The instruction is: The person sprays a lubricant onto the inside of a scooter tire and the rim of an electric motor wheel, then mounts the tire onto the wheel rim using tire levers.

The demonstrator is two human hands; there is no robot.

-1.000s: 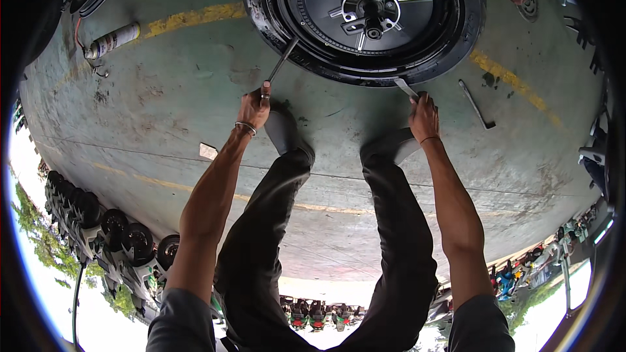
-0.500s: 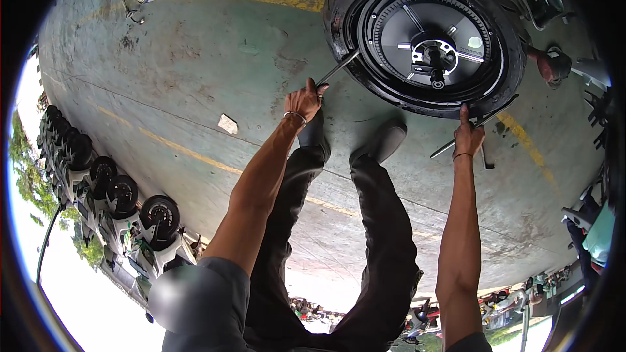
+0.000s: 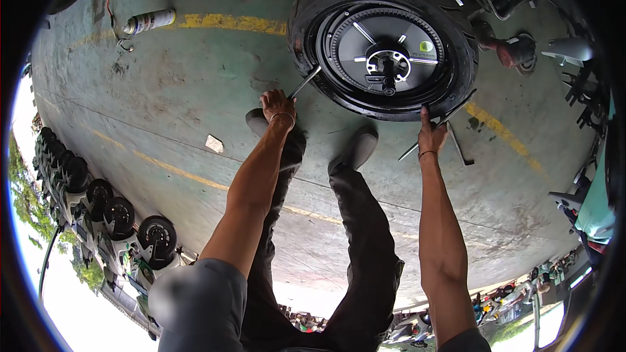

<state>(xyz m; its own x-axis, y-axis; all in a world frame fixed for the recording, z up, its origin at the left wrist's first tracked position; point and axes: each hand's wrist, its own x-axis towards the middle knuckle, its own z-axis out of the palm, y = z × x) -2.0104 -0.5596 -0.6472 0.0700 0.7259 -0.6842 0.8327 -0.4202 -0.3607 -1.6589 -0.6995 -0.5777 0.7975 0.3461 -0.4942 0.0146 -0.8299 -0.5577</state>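
Observation:
A black tyre (image 3: 450, 14) lies on its side around a wheel rim with a dark round hub (image 3: 399, 32). My left hand (image 3: 278, 105) is closed round a metal tyre lever (image 3: 304, 83), whose far end meets the left side of the tyre, at the rim. At the tyre's near right edge, my right hand (image 3: 432, 135) is closed on a second tyre lever (image 3: 408, 152), which runs slantwise under it along the tyre. One digit of this hand points up and presses the tyre sidewall. A bent metal bar (image 3: 462, 146) lies on the floor just right of it.
A spray can (image 3: 150, 21) and a thin cable (image 3: 114, 19) lie at the far left. My shoes (image 3: 360, 146) stand close to the tyre. A red and black power tool (image 3: 515, 51) is right of the wheel. A white block (image 3: 214, 143) rests on the floor; parked motorbikes (image 3: 158, 238) line the left.
The whole view has shifted, so wheel and hands sit further left. My left hand is nearer the tyre and its lever looks steeper. My left shoe has turned outward. Both grips stay.

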